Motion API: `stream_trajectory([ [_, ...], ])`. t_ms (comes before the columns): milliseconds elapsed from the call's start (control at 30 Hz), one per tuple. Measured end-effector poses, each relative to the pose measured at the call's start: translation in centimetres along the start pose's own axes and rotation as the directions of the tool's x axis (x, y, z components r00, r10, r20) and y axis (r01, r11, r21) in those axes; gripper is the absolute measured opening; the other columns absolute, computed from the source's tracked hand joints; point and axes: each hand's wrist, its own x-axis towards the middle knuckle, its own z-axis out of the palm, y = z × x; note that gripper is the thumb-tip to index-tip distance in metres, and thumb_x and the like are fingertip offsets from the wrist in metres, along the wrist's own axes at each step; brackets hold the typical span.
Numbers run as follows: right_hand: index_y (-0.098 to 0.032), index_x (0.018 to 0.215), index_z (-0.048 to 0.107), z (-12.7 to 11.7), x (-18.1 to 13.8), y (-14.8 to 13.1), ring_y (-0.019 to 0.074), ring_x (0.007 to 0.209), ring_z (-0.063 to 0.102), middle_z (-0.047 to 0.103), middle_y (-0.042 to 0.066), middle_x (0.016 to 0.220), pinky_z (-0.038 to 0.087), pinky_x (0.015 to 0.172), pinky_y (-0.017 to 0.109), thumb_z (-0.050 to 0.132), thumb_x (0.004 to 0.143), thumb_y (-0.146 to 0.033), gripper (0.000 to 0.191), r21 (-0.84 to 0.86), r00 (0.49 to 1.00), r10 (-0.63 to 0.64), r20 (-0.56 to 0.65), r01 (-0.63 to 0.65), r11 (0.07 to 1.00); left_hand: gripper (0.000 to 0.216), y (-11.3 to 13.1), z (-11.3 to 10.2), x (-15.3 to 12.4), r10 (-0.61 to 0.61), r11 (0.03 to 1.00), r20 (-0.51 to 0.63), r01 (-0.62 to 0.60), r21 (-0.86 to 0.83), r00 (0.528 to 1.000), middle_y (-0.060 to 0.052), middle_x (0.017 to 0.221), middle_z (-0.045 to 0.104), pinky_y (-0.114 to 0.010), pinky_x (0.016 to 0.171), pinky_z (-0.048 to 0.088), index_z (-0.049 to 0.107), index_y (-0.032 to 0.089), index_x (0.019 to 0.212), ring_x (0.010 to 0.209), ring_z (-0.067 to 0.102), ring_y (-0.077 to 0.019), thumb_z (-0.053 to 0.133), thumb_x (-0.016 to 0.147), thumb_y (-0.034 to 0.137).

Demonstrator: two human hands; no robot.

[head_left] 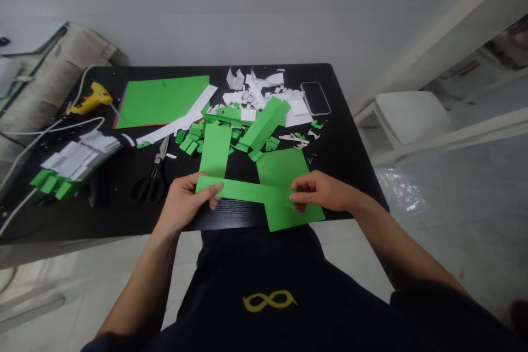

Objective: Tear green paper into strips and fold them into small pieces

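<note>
While both hands held a long green strip [247, 191] level over the near edge of the black bench [350, 165], right of the scissors [153, 179], each grip was pressed together on paper. The left hand [183, 203] pinched the strip's end nearest the scissors, and the right hand [319, 191] pinched the far end.

Uneven pulling would likely crease or tear the thin strip. A wide green sheet [282, 168] under the right hand reached the bench's edge, and a brush of the wrist might push it off.

Counted: two hands, one held strip, one pair of scissors. One yellow glue gun [91, 96] lay behind and left of the scissors, one large green sheet [160, 100] just behind them, and one phone [315, 98] far to their right. The green and white scraps [251, 104] were too many to count.
</note>
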Motion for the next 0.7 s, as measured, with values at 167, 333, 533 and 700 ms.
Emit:
stream_trajectory([
  [167,-0.017,0.085,0.073,-0.8,0.2,0.5,0.0184,0.074,0.075,0.079,0.005,0.079,0.062,0.076,0.036,0.082,0.088,-0.045,0.03,-0.144,0.988,-0.026,-0.155,0.004,0.99,0.029,-0.5,-0.1,0.1,-0.082,0.994,0.15,0.07,0.084,0.985,-0.003,0.059,0.073,-0.024,0.054,0.055,0.074,0.017,0.076,0.05,0.068,-0.0155,0.083,0.087,0.042],
  [333,-0.019,0.103,0.072,0.1,0.7,1.6,0.0242,0.084,0.073,0.076,0.011,0.099,0.062,0.079,0.043,0.075,0.093,-0.032,0.016,-0.524,0.804,-0.281,-0.524,-0.044,0.85,0.029,-1.3,1.0,0.2,0.035,0.908,0.074,-0.063,0.414,0.997,0.0,0.068,0.075,-0.026,0.054,0.053,0.078,0.019,0.105,0.05,0.065,-0.0159,0.077,0.092,0.045],
  [533,-0.021,0.114,0.072,5.1,1.3,3.3,0.0313,0.11,0.072,0.072,0.014,0.113,0.062,0.097,0.052,0.059,0.103,-0.019,0.017,-0.79,0.657,-0.64,-0.398,0.108,0.603,0.044,-1.0,0.8,-0.5,0.281,0.545,-0.011,-0.151,0.825,0.96,-0.014,0.13,0.07,-0.04,0.079,0.061,0.073,0.023,0.134,0.084,0.074,-0.0252,0.068,0.099,0.049],
  [700,-0.018,0.13,0.071,8.6,2.3,4.3,0.0309,0.122,0.07,0.073,0.015,0.128,0.061,0.108,0.053,0.052,0.11,-0.019,0.029,-0.841,0.673,-0.698,-0.245,0.211,0.498,0.031,-1.2,2.4,-1.7,0.418,0.459,0.111,-0.314,0.831,0.902,-0.016,0.124,0.072,-0.052,0.101,0.06,0.076,0.019,0.124,0.114,0.071,-0.0349,0.06,0.106,0.038],
])
